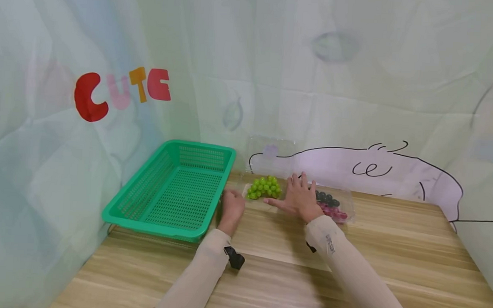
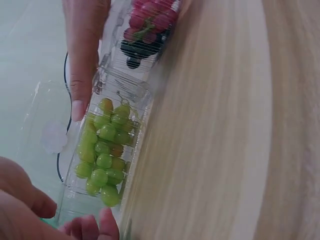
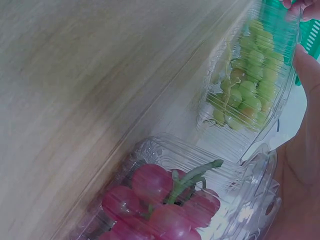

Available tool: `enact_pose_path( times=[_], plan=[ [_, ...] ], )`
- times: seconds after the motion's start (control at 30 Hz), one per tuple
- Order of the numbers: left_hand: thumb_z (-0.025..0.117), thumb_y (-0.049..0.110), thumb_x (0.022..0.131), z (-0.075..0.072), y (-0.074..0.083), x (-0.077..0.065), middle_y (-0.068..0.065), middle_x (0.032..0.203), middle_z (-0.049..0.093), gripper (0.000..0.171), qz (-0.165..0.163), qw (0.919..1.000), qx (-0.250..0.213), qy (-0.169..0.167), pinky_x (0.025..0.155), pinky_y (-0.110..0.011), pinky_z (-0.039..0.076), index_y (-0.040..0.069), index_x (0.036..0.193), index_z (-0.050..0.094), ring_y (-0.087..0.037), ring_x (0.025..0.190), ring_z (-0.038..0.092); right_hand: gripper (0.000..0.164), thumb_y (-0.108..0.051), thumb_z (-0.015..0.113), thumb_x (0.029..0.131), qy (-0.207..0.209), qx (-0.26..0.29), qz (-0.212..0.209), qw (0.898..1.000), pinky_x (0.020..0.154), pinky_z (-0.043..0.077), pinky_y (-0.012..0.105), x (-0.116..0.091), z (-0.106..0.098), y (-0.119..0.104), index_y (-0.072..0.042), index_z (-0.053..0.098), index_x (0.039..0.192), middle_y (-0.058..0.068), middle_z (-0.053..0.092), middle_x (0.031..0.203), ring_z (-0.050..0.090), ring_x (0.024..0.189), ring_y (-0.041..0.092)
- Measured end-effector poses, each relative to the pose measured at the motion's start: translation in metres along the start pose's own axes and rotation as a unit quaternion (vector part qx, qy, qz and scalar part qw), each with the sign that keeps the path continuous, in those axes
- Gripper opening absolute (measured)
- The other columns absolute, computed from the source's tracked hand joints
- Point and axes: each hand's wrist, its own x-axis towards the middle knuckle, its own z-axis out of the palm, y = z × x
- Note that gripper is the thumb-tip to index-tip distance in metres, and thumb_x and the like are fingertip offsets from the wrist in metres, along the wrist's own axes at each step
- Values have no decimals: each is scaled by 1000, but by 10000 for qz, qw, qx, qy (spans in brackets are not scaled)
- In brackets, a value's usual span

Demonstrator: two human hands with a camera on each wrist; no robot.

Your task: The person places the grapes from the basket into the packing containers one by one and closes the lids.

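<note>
A clear plastic clamshell box with green grapes (image 1: pixel 264 187) stands near the back wall, its transparent lid (image 2: pixel 44 125) raised behind it. My left hand (image 1: pixel 232 208) is at the box's left end, fingers curled and pinching its end. My right hand (image 1: pixel 298 196) is spread over the far side of the boxes, its thumb (image 2: pixel 79 95) stretched along the green-grape box's back rim. Right of it stands a second clear box (image 3: pixel 200 155) with red grapes (image 3: pixel 152 182) and dark grapes (image 1: pixel 327 198), partly hidden by my right hand and wrist.
A green plastic basket (image 1: pixel 209 217) with slotted walls stands on the left, close to my left hand. All of it rests on a wood-grain table (image 1: pixel 273 276). Printed curtains (image 1: pixel 235 55) hang along the back and left side.
</note>
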Motion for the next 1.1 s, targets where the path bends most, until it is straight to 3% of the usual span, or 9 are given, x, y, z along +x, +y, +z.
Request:
enact_pose_path(
  times=[0.1, 0.2, 0.3, 0.37, 0.43, 0.5, 0.8, 1.1],
  plan=[
    [35, 7, 96, 1, -2, 5, -5, 60, 44, 22, -304, 9990, -322, -61, 49, -29, 41, 3, 77, 47, -18, 52, 45, 120, -92, 36, 69, -4, 52, -20, 10000, 112, 8, 67, 0, 1, 1, -2, 29, 149, 17, 22, 157, 10, 146, 41],
    [35, 6, 92, 0, -3, 6, 0, 48, 39, 23, -655, 9955, -649, -223, 38, -24, 35, 5, 72, 45, -12, 37, 39, 120, -92, 35, 69, -39, 90, -43, 9999, 112, 8, 67, 0, 0, 1, -2, 28, 149, 16, 22, 157, 9, 146, 41],
    [36, 10, 93, -2, -4, 4, -2, 55, 43, 25, -861, 9924, -823, -314, 39, -23, 39, -2, 78, 52, -12, 39, 42, 120, -92, 36, 70, -61, 147, -51, 9999, 112, 7, 67, 1, 0, 1, -2, 29, 149, 16, 23, 157, 9, 146, 41],
    [36, 13, 95, -3, -4, 3, -6, 65, 49, 30, -934, 9906, -916, -399, 41, -22, 43, -6, 94, 59, -12, 42, 45, 119, -91, 38, 70, -46, 189, -61, 9998, 112, 7, 67, 2, 0, 1, -2, 29, 149, 17, 24, 156, 9, 146, 41],
    [36, 16, 98, -3, -5, 2, -12, 78, 54, 35, -996, 9884, -1043, -476, 45, -22, 46, -7, 115, 57, -11, 46, 46, 116, -89, 39, 72, -13, 221, -71, 9997, 112, 7, 67, 3, 0, 2, -1, 31, 148, 17, 24, 156, 9, 146, 41],
    [36, 16, 98, -3, -6, 2, -17, 85, 55, 39, -1011, 9862, -1203, -524, 46, -22, 46, -7, 124, 52, -11, 47, 46, 113, -88, 39, 74, 34, 266, -52, 9996, 112, 7, 67, 4, 1, 3, -1, 34, 146, 18, 26, 155, 10, 145, 41],
    [37, 18, 99, -3, -6, 1, -12, 91, 51, 38, -1113, 9839, -1268, -586, 47, -21, 48, -4, 128, 47, -13, 54, 50, 69, -59, 42, 95, 569, 753, 197, 9953, 112, 11, 65, 17, 0, 10, -1, 56, 129, 20, 44, 143, 24, 141, 39],
    [36, 21, 101, -6, -7, -3, -23, 107, 54, 39, -1050, 9842, -1256, -678, 53, -22, 49, -3, 130, 45, -19, 67, 55, 46, -38, 58, 94, 883, 1123, 484, 9886, 106, 28, 63, 30, -8, 20, 2, 64, 115, 21, 56, 124, 45, 121, 40]
  ],
)
